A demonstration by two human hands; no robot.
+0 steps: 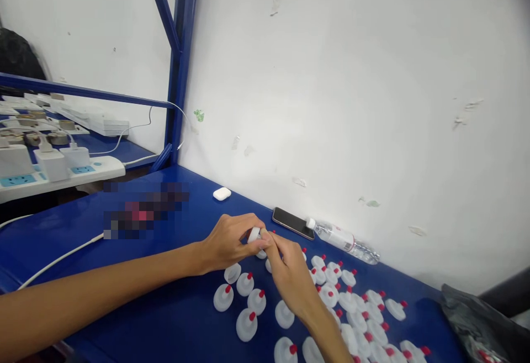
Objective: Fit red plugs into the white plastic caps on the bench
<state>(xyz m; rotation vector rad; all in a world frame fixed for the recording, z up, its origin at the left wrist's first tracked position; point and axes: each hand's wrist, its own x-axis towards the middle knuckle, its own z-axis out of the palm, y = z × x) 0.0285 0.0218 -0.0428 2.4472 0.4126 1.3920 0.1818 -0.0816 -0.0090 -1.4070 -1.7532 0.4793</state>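
"Hands first: where are they, and how do they stand?"

"They meet above the middle of the blue table (pixel 165 319); the left hand (pixel 236 241), reaching in from the left, pinches a small white piece (pixel 254 235) between thumb and fingers; the right hand (pixel 290 263), reaching up from the near side, has its fingers bent in at the right end of that piece, against the left thumb."

"Does the right one grip it too?"

"I cannot tell; overlapping fingers hide that end."

"What lies about them?"

"White discs (pixel 354 319), most with a red tip showing; the crowd right of the right wrist is dense, many touching or overlapping; a looser group (pixel 247 325) lies near of the left hand; one disc (pixel 285 314) just left of the right forearm shows no red tip."

"And farther off?"

"A dark phone (pixel 293 223) lies flat close to the white wall (pixel 331 103); a clear bottle (pixel 343 240) lies on its side right of it, cap toward the phone; a small white case (pixel 222 193) sits apart to the left; a black bag (pixel 484 319) lies at the right edge; a white power strip (pixel 111 168) with plugs is at far left."
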